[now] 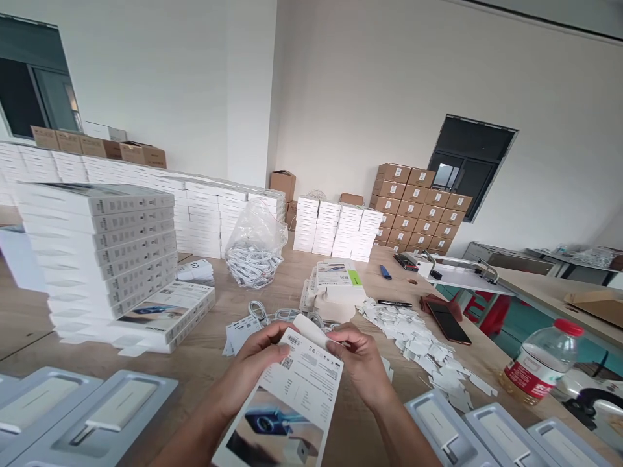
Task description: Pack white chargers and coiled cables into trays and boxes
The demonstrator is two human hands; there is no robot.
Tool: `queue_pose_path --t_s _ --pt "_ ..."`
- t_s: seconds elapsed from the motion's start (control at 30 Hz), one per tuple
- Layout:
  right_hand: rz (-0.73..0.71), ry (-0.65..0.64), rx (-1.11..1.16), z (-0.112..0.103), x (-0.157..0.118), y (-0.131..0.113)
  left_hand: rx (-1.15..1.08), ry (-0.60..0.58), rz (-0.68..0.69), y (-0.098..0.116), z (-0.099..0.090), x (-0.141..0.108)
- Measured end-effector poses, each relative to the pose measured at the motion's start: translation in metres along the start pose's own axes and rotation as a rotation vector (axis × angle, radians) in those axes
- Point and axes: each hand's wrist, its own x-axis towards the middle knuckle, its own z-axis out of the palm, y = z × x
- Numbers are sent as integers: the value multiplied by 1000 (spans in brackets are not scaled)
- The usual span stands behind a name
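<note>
A flat white printed box [287,402] with a picture of a blue device is tilted up in front of me. My left hand [253,363] grips its upper left edge, thumb on the printed face near the barcode. At the top, a white flap [311,331] stands up, and my right hand [357,357] pinches the box's upper right corner beside it. Just beyond my hands lie white cables [257,311], printed cards [241,334] and a pile of flattened boxes [335,285]. Whether anything is inside the box is hidden.
Stacked white boxes [136,250] rise at left. Grey trays with white devices [121,405] line the front left, more trays [496,434] the front right. A bag of cables [256,256], paper scraps [413,337], a phone [448,322] and a bottle [540,363] are also around.
</note>
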Motion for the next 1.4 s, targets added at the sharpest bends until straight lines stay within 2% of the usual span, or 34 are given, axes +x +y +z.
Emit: queue_pose_path --t_s 0.07,0.23,0.3,0.37,0.47,0.67,0.8,0.93,1.1,1.3,1.4 --pt "11 -51 27 -2 0 2 49 -9 6 -1 -1 0" --pt "308 -100 319 -1 0 6 271 -63 -10 -7 -3 0" --pt "362 -121 341 2 -1 5 308 -90 -13 -10 -4 0" --pt "348 -159 283 3 -2 3 329 -98 -6 -10 -5 0" --pt "245 -218 127 1 -1 0 333 -80 -8 -10 -6 -2" --pt "83 -215 -55 -6 -1 -2 170 -134 -97 -8 -2 -5" --pt "28 -265 -137 -5 -5 -4 246 -133 -100 -11 -7 -4" --pt "10 -287 -161 -4 -5 -3 392 -126 -74 -16 -17 -1" --pt "18 -286 -160 -3 -6 -3 401 -136 -56 -15 -18 -1" --pt "-9 -328 -93 -4 -7 -10 257 -117 -40 -7 -10 0" --pt "64 -354 -11 -5 -4 -11 143 -39 -4 -7 -9 4"
